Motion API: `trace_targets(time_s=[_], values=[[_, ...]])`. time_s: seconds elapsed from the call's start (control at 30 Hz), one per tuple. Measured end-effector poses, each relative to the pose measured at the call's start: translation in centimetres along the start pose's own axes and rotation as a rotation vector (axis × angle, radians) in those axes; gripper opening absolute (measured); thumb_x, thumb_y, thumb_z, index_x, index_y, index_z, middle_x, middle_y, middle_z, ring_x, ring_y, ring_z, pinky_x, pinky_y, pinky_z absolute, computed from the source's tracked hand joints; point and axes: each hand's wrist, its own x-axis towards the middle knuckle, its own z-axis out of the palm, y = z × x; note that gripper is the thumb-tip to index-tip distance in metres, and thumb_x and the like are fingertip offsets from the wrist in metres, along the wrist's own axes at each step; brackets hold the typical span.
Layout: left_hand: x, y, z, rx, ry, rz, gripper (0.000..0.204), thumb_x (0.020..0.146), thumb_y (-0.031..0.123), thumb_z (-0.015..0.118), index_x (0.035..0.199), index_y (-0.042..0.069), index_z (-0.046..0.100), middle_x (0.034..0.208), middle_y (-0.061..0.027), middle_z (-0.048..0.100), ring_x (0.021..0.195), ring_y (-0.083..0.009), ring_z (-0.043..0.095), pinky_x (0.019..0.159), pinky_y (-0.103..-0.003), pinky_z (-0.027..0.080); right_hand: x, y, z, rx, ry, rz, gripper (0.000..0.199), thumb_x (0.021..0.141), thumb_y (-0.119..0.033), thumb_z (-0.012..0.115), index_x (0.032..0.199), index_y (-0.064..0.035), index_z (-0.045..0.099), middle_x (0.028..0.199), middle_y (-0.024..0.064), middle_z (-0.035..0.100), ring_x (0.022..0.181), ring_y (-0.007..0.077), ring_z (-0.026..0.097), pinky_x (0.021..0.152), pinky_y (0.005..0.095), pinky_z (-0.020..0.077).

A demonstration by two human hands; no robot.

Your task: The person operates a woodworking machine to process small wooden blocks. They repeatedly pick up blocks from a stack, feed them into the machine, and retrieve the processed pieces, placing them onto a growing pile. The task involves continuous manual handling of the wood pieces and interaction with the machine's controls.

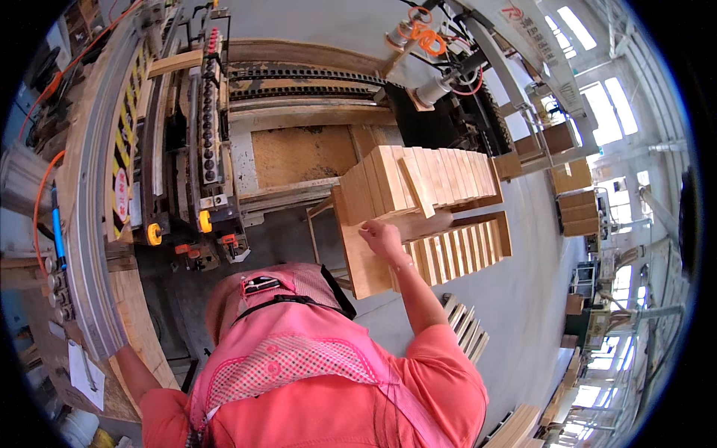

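Observation:
My right hand is over a wooden bench top, its fingers curled together and nothing visible in them. Just beyond it stands a row of upright wooden boards, with one loose wooden strip leaning across their front edges. To the right of my wrist is a second row of narrow wooden pieces, set with gaps between them. My left forearm reaches to a curved-looking metal rail at the left, which hides the hand.
A woodworking machine with a black-knobbed bar, yellow knobs and a sawdust-covered bed stands ahead. Wooden slats lie on the floor at right. Paper rests at lower left. Cardboard boxes are stacked far right.

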Motion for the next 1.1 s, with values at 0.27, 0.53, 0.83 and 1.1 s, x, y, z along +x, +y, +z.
trace_targets(time_s=[0.27, 0.53, 0.83, 1.1], values=[[-14.2, -6.7, -1.0, 0.150, 0.003, -0.072, 0.027, 0.087, 0.030, 0.045, 0.107, 0.013, 0.052, 0.079, -0.0100, 0.060, 0.056, -0.0248, 0.055, 0.046, -0.038, 0.043, 4.2, 6.9, -8.6, -0.181, 0.550, 0.084, 0.024, 0.075, -0.021, 0.066, 0.091, -0.0039, 0.063, 0.085, 0.0118, 0.061, 0.077, 0.0267, 0.059, 0.071, 0.0358, 0.0472], [-31.7, -5.9, 2.5, 0.147, -0.237, -0.344, 0.044, 0.078, -0.005, 0.045, 0.118, 0.013, 0.048, 0.090, -0.0044, 0.056, 0.060, -0.0143, 0.056, 0.046, -0.027, 0.044, 9.6, 7.7, -8.4, -0.375, 0.289, 0.197, 0.050, 0.068, -0.047, 0.067, 0.085, -0.0007, 0.060, 0.095, 0.0201, 0.058, 0.093, 0.0358, 0.055, 0.079, 0.0429, 0.0460], [-39.0, 5.8, 11.0, 0.148, -0.641, -0.065, 0.039, 0.082, -0.005, 0.046, 0.119, 0.006, 0.048, 0.107, -0.0050, 0.057, 0.074, -0.0105, 0.057, 0.058, -0.022, 0.045, 9.9, 3.6, -10.2, -0.399, 0.257, 0.076, 0.042, 0.079, -0.038, 0.061, 0.092, 0.0023, 0.058, 0.092, 0.0217, 0.058, 0.087, 0.0362, 0.056, 0.076, 0.0434, 0.0444], [-41.2, 12.6, 22.5, -0.147, -0.970, 0.108, 0.031, 0.084, -0.002, 0.046, 0.113, 0.005, 0.052, 0.101, -0.0028, 0.060, 0.073, -0.0082, 0.057, 0.061, -0.019, 0.046, 18.6, -11.5, -6.2, -0.105, 0.110, -0.520, 0.031, 0.070, -0.024, 0.069, 0.089, -0.0016, 0.060, 0.082, 0.0163, 0.061, 0.077, 0.0337, 0.059, 0.066, 0.0396, 0.0475]])
